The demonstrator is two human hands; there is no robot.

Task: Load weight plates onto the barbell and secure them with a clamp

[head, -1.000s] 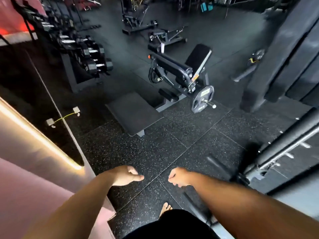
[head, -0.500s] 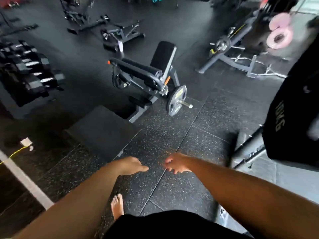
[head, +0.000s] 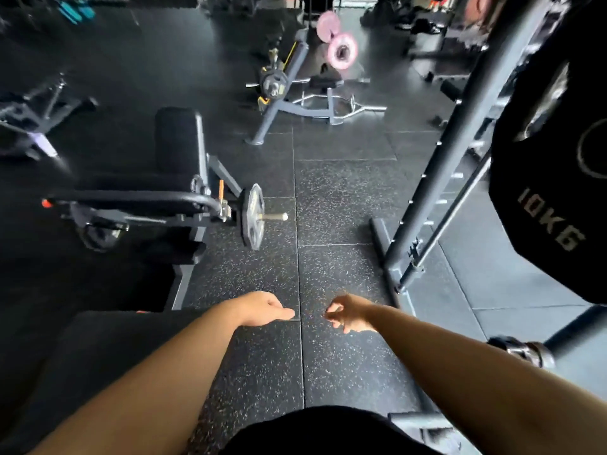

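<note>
Rightward, a matte black 10KG plate [head: 538, 178] sits above speckled rubber tiles [head: 341, 198].

View has swung right vs 1 s ago: the black 10KG plate [head: 551, 192], just edging in half a sec back, now fills the right side. The rack upright [head: 460, 126] sits just left of it & the pink plates [head: 341, 50] far off to its upper left. Low & left of the plate, the left hand [head: 262, 310] has flattened, fingers straighter; the right hand [head: 349, 313], a fist before, now has loosely curled fingers.
</note>
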